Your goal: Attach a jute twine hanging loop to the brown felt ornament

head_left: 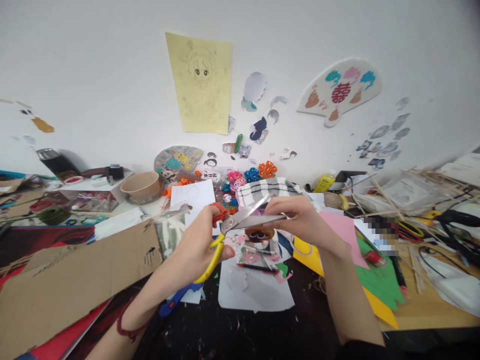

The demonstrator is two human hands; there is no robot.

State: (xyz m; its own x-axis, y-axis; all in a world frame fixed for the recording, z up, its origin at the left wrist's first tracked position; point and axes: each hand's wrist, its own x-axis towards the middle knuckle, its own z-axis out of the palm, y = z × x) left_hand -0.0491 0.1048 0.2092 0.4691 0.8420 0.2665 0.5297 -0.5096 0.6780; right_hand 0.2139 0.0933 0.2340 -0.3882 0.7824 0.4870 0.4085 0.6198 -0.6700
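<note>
My left hand (205,245) is closed round the handles of a pair of scissors (233,221), one handle yellow and the other red-orange. The blades stand apart and point right. At their tips is my right hand (296,215), its thumb and fingers pinched together. Whatever it pinches is hidden or too small to name. Below the scissors, a white sheet of paper (255,295) lies on the dark table top, with a clear plastic bag (258,255) and a black-and-red pen (258,268) over it.
A large piece of cardboard (93,270) covers the left side. A blue-handled tool (176,300) lies under my left forearm. Pink paper (343,232) and green paper (378,275) lie right of my right forearm. A tan bowl (140,185) and colourful fuzzy flowers (251,175) stand near the wall.
</note>
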